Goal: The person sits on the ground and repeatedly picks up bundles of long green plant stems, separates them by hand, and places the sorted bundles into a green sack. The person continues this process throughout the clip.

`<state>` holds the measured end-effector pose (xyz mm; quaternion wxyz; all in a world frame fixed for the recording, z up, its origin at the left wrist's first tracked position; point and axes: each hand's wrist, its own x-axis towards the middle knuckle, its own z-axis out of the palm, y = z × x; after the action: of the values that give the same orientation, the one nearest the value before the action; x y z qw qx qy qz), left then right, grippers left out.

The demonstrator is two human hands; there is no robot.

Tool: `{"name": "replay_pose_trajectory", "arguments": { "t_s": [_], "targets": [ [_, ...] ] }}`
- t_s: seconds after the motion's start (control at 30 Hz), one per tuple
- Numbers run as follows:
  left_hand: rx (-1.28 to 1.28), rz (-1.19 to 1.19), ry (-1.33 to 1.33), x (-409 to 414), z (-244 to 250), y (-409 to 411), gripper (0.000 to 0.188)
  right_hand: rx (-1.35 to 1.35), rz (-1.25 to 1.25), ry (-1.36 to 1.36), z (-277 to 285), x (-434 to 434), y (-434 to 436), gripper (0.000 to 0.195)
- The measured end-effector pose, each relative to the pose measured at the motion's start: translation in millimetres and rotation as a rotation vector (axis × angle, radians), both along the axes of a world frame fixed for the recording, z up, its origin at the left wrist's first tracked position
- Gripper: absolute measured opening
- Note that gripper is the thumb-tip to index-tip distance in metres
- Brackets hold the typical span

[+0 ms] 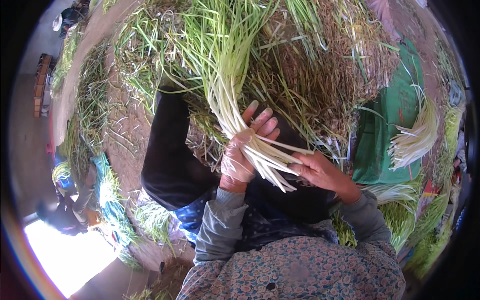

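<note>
A bunch of long green stalks with pale stems (225, 97), like garlic chives or a similar allium, lies across my left hand (243, 150). This hand wears a thin translucent covering and is closed around the stems, its fingertips pointing up and right. My right hand (318, 170) pinches the ends of a few white stems between thumb and fingers, at the lower right of the bunch. The white ends fan out between both hands. Green leaves run up to the top of the view, over a heap of plant waste.
A heap of dry and green leaves (311, 75) lies in front of my knees. On the right, a pale-stemmed bunch (416, 135) rests on green sheeting (375, 150). More stalks (397, 217) lie beside my right arm. Another person (71, 202) is at the left, near a bright opening.
</note>
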<state>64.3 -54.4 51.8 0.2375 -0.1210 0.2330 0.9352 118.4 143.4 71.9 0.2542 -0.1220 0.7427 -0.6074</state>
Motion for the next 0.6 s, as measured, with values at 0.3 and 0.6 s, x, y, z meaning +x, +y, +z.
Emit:
{"name": "replay_pose_trajectory", "arguments": {
  "t_s": [0.3,0.6],
  "targets": [
    [-0.096,-0.098,-0.094,9.8,8.7,-3.2,0.047,0.182,-0.258,0.157,-0.8,-10.0,12.3,0.014],
    [-0.020,-0.025,-0.093,25.6,25.9,21.2,0.074,0.340,0.043,0.116,10.4,14.4,-11.2,0.038]
  ]
}}
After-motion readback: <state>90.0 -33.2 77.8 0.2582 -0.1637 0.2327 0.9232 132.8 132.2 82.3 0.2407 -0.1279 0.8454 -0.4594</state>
